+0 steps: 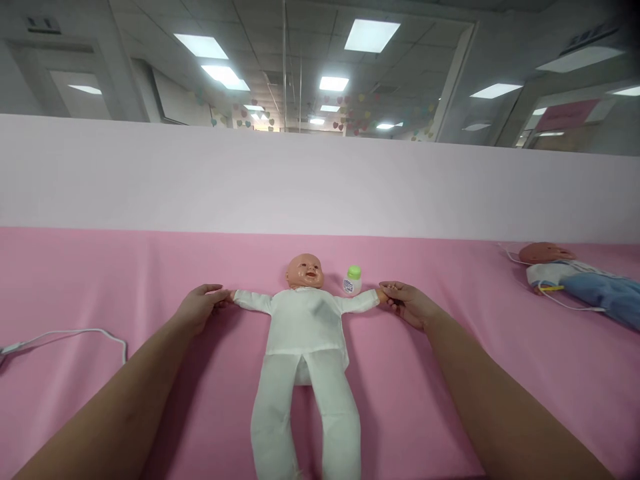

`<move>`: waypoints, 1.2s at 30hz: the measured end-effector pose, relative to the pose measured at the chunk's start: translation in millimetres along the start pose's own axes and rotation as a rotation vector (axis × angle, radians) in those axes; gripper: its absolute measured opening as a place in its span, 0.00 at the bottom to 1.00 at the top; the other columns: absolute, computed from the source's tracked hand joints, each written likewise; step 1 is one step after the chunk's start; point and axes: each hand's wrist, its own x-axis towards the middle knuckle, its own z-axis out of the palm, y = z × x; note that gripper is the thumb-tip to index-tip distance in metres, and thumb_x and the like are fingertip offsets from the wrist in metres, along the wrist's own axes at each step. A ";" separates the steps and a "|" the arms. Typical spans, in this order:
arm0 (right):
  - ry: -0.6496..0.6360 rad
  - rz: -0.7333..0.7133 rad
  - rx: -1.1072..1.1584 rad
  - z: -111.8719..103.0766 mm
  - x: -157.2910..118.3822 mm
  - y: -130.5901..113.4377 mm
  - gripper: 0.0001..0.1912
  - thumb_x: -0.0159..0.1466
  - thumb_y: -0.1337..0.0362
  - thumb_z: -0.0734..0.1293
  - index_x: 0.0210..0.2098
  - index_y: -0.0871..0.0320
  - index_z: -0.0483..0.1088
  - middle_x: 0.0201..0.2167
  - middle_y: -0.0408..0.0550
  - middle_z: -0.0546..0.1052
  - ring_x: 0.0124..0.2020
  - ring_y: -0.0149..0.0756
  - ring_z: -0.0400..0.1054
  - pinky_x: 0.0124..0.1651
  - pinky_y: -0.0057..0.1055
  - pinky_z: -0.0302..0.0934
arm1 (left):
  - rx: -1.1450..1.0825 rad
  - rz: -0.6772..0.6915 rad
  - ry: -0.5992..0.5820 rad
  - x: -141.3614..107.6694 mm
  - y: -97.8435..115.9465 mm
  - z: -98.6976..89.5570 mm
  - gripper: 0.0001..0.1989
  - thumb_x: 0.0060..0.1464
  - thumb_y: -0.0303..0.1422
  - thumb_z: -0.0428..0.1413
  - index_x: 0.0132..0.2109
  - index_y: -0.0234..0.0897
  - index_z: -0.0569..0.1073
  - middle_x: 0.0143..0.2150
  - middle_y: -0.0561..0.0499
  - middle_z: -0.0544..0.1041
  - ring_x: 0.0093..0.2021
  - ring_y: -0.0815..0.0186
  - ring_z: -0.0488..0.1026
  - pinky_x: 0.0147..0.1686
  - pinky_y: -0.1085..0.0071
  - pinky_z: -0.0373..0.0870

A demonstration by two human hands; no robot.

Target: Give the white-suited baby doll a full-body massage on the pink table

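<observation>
A baby doll (307, 323) in a white top and white trousers lies on its back on the pink cover (200, 407), head toward the wall and arms stretched out sideways. My left hand (203, 307) is closed on the doll's hand at the left of the view. On the opposite side, my right hand (407, 303) pinches the doll's other hand between thumb and fingers. Beside the doll's head, near its sleeve, stands a small clear bottle (352, 281) with a green cap and a printed label.
A second doll (590, 280) in blue and white clothing lies at the far right, with a thin white tube or cord around it. A white cable (75, 331) curves over the cover at the left. Behind stands a low white wall (300, 180) with glass above.
</observation>
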 end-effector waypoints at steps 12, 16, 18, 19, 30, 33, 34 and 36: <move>-0.031 0.066 0.011 1.3 10.4 12.4 0.20 0.54 0.56 0.81 0.40 0.61 0.78 0.26 0.43 0.70 0.23 0.26 0.55 0.23 0.24 0.53 | -0.160 -0.077 -0.032 2.1 -0.8 3.2 0.23 0.39 0.33 0.72 0.44 0.35 0.77 0.31 0.48 0.81 0.29 0.65 0.76 0.33 0.70 0.76; -0.007 0.042 -0.046 11.3 3.2 5.9 0.22 0.54 0.52 0.81 0.37 0.60 0.76 0.24 0.41 0.69 0.21 0.24 0.53 0.23 0.25 0.48 | -0.125 -0.073 -0.009 1.1 0.8 4.4 0.18 0.42 0.36 0.71 0.40 0.36 0.76 0.30 0.49 0.79 0.29 0.65 0.76 0.32 0.70 0.77; 0.013 0.039 -0.068 15.3 0.6 3.6 0.21 0.55 0.50 0.80 0.36 0.60 0.75 0.24 0.41 0.70 0.21 0.24 0.53 0.23 0.25 0.47 | -0.105 -0.067 0.009 -0.8 2.6 5.9 0.16 0.44 0.37 0.70 0.38 0.37 0.75 0.28 0.49 0.79 0.28 0.65 0.75 0.31 0.69 0.76; 0.018 0.039 -0.074 16.5 0.1 3.2 0.21 0.56 0.49 0.79 0.35 0.59 0.74 0.25 0.42 0.71 0.21 0.24 0.53 0.23 0.25 0.47 | -0.099 -0.067 0.016 -1.6 3.4 6.6 0.15 0.45 0.37 0.69 0.37 0.37 0.75 0.28 0.50 0.78 0.27 0.65 0.75 0.30 0.69 0.76; 0.009 0.082 0.022 0.2 13.8 14.8 0.12 0.62 0.63 0.75 0.43 0.62 0.80 0.28 0.47 0.74 0.23 0.27 0.62 0.24 0.24 0.61 | -0.179 -0.104 0.037 8.2 -2.3 5.2 0.13 0.46 0.25 0.64 0.41 0.33 0.77 0.30 0.46 0.80 0.28 0.63 0.78 0.31 0.69 0.80; -0.108 0.110 0.092 -10.4 13.4 14.8 0.13 0.60 0.66 0.76 0.45 0.61 0.81 0.37 0.52 0.79 0.32 0.32 0.70 0.38 0.27 0.72 | -0.191 -0.117 0.016 9.3 -1.8 3.5 0.15 0.45 0.24 0.64 0.43 0.32 0.78 0.33 0.44 0.81 0.29 0.63 0.79 0.32 0.69 0.81; -0.155 0.113 0.102 -13.5 13.2 14.9 0.13 0.60 0.66 0.77 0.45 0.60 0.82 0.39 0.52 0.80 0.36 0.33 0.72 0.42 0.28 0.72 | -0.196 -0.118 0.011 9.7 -1.9 3.0 0.15 0.45 0.24 0.64 0.43 0.32 0.78 0.33 0.44 0.81 0.30 0.62 0.80 0.33 0.69 0.81; -0.242 0.104 0.099 -18.2 13.1 15.4 0.14 0.59 0.66 0.78 0.44 0.58 0.81 0.41 0.51 0.80 0.40 0.35 0.73 0.47 0.30 0.72 | -0.200 -0.117 0.003 10.4 -2.4 2.0 0.16 0.44 0.25 0.66 0.43 0.32 0.78 0.34 0.44 0.81 0.31 0.62 0.80 0.34 0.69 0.81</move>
